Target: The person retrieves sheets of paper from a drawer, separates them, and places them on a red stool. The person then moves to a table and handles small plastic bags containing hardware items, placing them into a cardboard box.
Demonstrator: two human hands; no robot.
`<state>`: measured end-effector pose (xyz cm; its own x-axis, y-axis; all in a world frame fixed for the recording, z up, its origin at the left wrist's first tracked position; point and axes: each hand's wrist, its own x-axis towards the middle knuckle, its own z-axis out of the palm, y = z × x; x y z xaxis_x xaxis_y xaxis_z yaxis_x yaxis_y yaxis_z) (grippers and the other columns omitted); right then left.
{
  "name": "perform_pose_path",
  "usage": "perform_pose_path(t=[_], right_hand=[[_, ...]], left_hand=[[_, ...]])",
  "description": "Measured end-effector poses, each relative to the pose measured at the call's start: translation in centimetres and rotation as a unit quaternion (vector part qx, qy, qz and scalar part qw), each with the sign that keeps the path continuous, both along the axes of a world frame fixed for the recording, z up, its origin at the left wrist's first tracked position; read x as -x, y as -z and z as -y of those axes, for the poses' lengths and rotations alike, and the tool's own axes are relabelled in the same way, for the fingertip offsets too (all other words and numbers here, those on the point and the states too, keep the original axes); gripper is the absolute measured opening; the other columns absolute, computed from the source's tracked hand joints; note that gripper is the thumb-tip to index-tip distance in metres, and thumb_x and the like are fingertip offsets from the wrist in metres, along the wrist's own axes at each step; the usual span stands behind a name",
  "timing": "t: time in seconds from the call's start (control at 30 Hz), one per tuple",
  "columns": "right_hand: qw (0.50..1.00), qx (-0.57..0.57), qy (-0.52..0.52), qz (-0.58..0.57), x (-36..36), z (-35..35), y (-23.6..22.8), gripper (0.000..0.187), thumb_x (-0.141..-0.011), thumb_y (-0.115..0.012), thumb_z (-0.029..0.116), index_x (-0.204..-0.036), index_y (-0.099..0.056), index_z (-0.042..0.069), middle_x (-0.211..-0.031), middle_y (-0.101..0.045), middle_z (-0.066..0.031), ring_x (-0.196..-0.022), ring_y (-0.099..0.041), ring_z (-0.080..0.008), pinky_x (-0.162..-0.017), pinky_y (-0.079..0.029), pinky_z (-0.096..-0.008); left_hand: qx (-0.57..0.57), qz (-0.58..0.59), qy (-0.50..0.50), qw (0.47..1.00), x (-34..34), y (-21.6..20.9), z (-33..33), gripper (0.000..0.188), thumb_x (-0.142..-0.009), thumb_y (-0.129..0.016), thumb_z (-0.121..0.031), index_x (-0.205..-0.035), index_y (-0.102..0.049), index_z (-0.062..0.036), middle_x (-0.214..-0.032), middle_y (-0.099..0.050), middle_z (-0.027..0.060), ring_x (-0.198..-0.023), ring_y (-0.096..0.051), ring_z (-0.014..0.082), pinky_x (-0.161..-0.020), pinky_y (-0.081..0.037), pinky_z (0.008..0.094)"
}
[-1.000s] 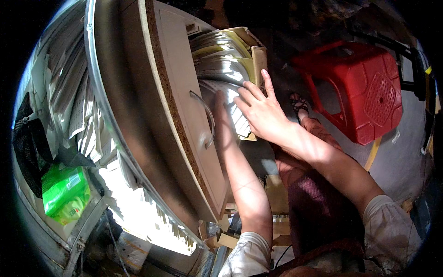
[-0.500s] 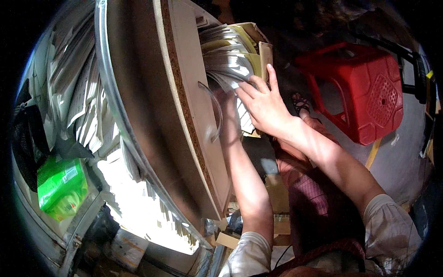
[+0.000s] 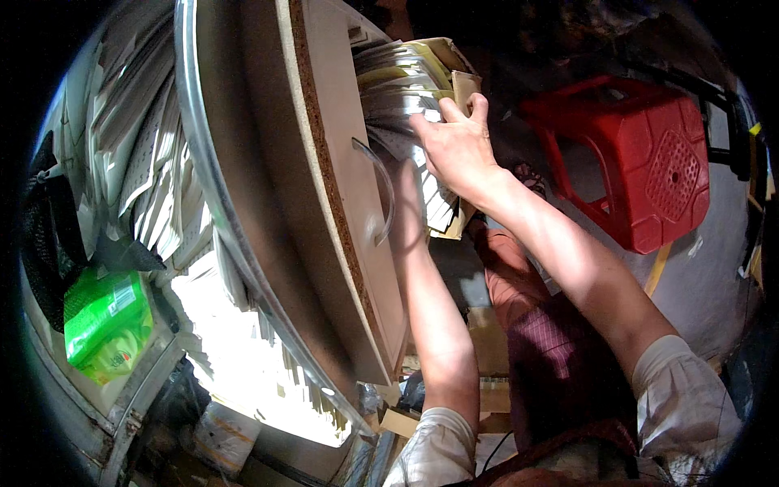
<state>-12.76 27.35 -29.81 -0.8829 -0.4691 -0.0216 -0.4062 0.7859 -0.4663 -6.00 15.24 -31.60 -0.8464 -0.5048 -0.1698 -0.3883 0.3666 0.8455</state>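
A thick bundle of papers [image 3: 398, 77], with yellowish sheets among white ones, stands in a cardboard box [image 3: 466, 84] beside the pale wooden drawer front [image 3: 341, 105]. Over the outer edge of the papers is my right hand [image 3: 459, 148], its fingers bent and spread apart near the cardboard flap. No held thing shows in it. My left hand [image 3: 406, 180] reaches up in shadow between the clear curved handle [image 3: 381, 191] and the papers. Its fingers are hidden behind the sheets, so their grip does not show.
A red plastic stool [image 3: 649, 162] lies tipped on the floor to the right. Left of the drawer, a metal-edged tabletop [image 3: 235, 187] borders heaps of papers [image 3: 150, 162] in bright light. A green plastic packet [image 3: 108, 325] and black mesh [image 3: 50, 243] are at the far left.
My right hand has shifted slightly up, and its fingers, stretched out on the paper edges before, are now more bent. The left arm stays nearly in place.
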Motion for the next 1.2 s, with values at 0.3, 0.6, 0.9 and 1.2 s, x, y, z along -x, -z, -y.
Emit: perform_pose_path(t=[0.3,0.6,0.9,1.2], right_hand=[[0.999,0.030,0.010,-0.020,-0.7,-0.1,0.5,0.011,-0.071,-0.071,0.020,-0.074,-0.078,0.012,-0.074,-0.072,-0.0048,-0.111,-0.057,-0.0255,-0.105,-0.025,-0.0650],[0.964,0.235,-0.011,-0.127,-2.1,-1.4,-1.3,0.007,-0.067,-0.068,0.011,-0.064,-0.063,0.007,-0.062,-0.057,-0.0037,-0.092,-0.062,-0.0229,-0.110,-0.029,-0.0550],[0.934,0.334,-0.039,-0.121,-4.4,-3.2,-6.8,0.014,-0.060,-0.068,0.020,-0.064,-0.058,0.009,-0.066,-0.053,-0.0021,-0.085,-0.062,-0.0214,-0.109,-0.031,-0.0544],[0.922,0.329,-0.204,0.029,-11.4,-6.6,-8.7,0.016,-0.060,-0.066,0.021,-0.063,-0.061,0.006,-0.066,-0.055,-0.0035,-0.086,-0.061,-0.0209,-0.110,-0.032,-0.0556]], left_hand=[[-0.093,0.089,-0.031,0.991,2.8,-0.9,-0.8,0.036,-0.095,-0.060,-0.025,-0.116,-0.069,0.0028,-0.110,-0.073,0.0161,-0.098,-0.066,0.0256,-0.089,-0.049,0.0379],[-0.084,0.121,0.015,0.989,2.4,0.2,0.2,0.036,-0.101,-0.055,-0.024,-0.124,-0.064,0.0012,-0.117,-0.070,0.0154,-0.109,-0.063,0.0250,-0.094,-0.049,0.0370],[-0.131,0.116,-0.014,0.985,-0.5,0.8,0.0,0.036,-0.102,-0.053,-0.023,-0.127,-0.062,0.0014,-0.121,-0.068,0.0155,-0.111,-0.063,0.0252,-0.096,-0.049,0.0372],[-0.140,0.111,-0.034,0.983,-1.9,0.8,-0.2,0.037,-0.102,-0.051,-0.023,-0.129,-0.060,0.0017,-0.124,-0.066,0.0155,-0.114,-0.062,0.0253,-0.098,-0.048,0.0374]])
